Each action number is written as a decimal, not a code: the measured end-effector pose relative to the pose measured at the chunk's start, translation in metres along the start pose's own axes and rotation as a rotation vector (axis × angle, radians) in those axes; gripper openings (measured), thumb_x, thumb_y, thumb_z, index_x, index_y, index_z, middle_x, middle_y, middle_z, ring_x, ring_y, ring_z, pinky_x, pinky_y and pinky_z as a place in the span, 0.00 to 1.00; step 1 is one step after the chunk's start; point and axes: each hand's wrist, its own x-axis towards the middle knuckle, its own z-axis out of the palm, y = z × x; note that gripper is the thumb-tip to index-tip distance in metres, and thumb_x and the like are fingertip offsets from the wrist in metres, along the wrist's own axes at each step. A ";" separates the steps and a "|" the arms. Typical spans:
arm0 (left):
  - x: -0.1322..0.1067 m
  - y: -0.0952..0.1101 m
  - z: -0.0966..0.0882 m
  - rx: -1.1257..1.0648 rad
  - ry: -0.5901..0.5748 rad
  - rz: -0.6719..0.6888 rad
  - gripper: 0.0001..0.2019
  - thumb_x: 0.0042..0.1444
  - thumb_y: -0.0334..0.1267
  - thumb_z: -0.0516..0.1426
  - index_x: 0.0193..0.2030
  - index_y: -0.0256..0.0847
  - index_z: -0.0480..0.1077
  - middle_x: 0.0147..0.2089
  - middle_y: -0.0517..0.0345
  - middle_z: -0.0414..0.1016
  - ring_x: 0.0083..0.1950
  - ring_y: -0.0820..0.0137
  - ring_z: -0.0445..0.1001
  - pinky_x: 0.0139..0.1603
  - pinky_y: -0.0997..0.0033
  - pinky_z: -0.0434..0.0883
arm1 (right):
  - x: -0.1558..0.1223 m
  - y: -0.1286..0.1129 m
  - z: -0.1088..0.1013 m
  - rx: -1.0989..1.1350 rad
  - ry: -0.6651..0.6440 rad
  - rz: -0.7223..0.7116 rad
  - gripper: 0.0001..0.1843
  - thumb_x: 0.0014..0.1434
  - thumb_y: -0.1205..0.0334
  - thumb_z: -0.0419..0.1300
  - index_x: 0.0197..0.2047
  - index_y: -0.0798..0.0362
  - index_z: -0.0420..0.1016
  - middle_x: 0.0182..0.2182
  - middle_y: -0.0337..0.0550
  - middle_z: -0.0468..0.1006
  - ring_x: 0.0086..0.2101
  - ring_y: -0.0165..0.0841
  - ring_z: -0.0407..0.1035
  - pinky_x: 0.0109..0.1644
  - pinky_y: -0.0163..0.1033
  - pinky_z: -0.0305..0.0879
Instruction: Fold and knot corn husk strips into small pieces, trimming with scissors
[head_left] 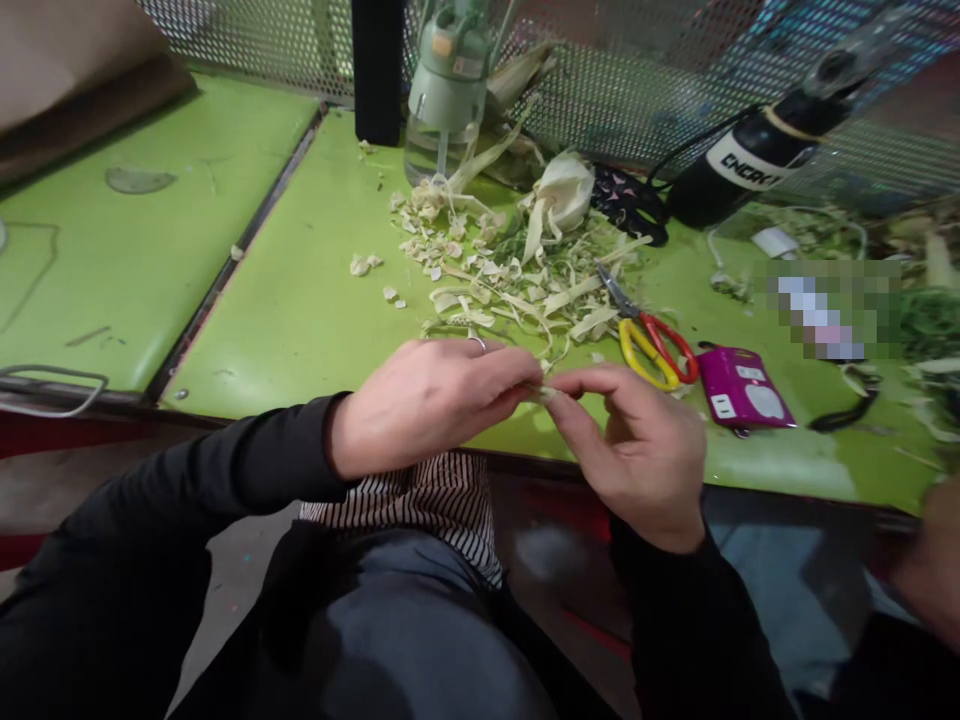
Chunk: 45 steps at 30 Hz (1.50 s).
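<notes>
The grip of both hands closes on a small pale scrap point(541, 393), thumb and finger pinching it from either side where the fingertips nearly meet, just above the near edge of the green surface point(262, 320). The left hand point(431, 405) is turned back upward, wrist low and fingers pointing to the right, with a ring point(478, 342) on one finger. The right hand point(637, 440) shows its thumb side; its index finger arches over to meet the thumb and the other fingers curl in. Both forearms, in black sleeves, reach in from below.

Beyond the hands lies a loose heap of pale and green shavings point(491, 285). At its right edge are scissors point(654, 345) with one red and one yellow handle, blades pointing away. Near them is a magenta case point(746, 387) with white patches, whose small marks are too small to read. Farther back, a tilted black bottle point(739, 165) has a pale band with dark capitals starting "ENER", the end unclear. A clear bottle with a green top point(448, 100) stands behind the heap, its small label illegible.
</notes>
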 end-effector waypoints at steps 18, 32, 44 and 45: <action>0.008 -0.010 0.002 -0.916 -0.192 -0.402 0.05 0.61 0.28 0.54 0.44 0.34 0.65 0.31 0.61 0.76 0.26 0.81 0.70 0.28 0.81 0.68 | -0.001 -0.002 0.016 0.318 0.087 0.380 0.06 0.61 0.62 0.62 0.33 0.50 0.69 0.32 0.38 0.80 0.27 0.27 0.72 0.30 0.33 0.69; 0.005 -0.016 0.003 -0.876 -0.092 -0.432 0.04 0.54 0.30 0.59 0.35 0.37 0.67 0.31 0.61 0.70 0.29 0.78 0.68 0.31 0.76 0.67 | 0.003 -0.004 0.017 0.405 0.027 0.481 0.06 0.60 0.61 0.65 0.33 0.51 0.72 0.27 0.35 0.76 0.24 0.25 0.67 0.26 0.29 0.65; 0.005 -0.012 0.003 -0.939 -0.029 -0.332 0.04 0.58 0.26 0.56 0.39 0.36 0.69 0.36 0.58 0.73 0.34 0.79 0.69 0.35 0.78 0.68 | 0.000 -0.004 0.008 0.268 0.047 0.295 0.05 0.63 0.62 0.64 0.42 0.46 0.81 0.34 0.37 0.84 0.32 0.29 0.78 0.37 0.34 0.76; 0.005 -0.011 0.002 -0.937 -0.031 -0.357 0.05 0.58 0.27 0.56 0.40 0.36 0.70 0.36 0.58 0.74 0.34 0.78 0.69 0.35 0.77 0.68 | 0.000 -0.004 0.007 0.253 0.045 0.295 0.05 0.63 0.62 0.65 0.43 0.46 0.81 0.34 0.37 0.84 0.32 0.29 0.77 0.36 0.34 0.76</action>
